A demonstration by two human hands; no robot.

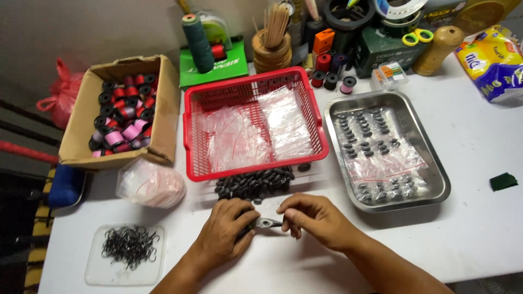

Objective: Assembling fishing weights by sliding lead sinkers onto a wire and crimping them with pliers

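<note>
A: Far left, what's logged?

B: Cardboard box [158, 117] of black, red and pink thread spools at the table's left edge. In front of it a clear bag [151, 184], then a clear lid [125, 255] with a tangle of black hooks [131, 246].

A: And the hands?

B: Left hand [224, 233] closed around the handles of small pliers [260, 222]; metal nose points right. Right hand [313, 216] pinched narrow, fingertips meeting the plier tip. Whatever sits between them is too small to tell.

A: Just above?

B: A heap of dark oval beads [255, 182] on the white table [479, 228], against the front of the red basket [251, 81]. The basket holds clear plastic bags [261, 133].

A: Right side?

B: Steel tray [436, 169] with clear packets of small black pieces. Further right, a green scrap [503, 181] lies alone. Behind it all, spools, tape rolls and a yellow packet [493, 62] along the wall.
</note>
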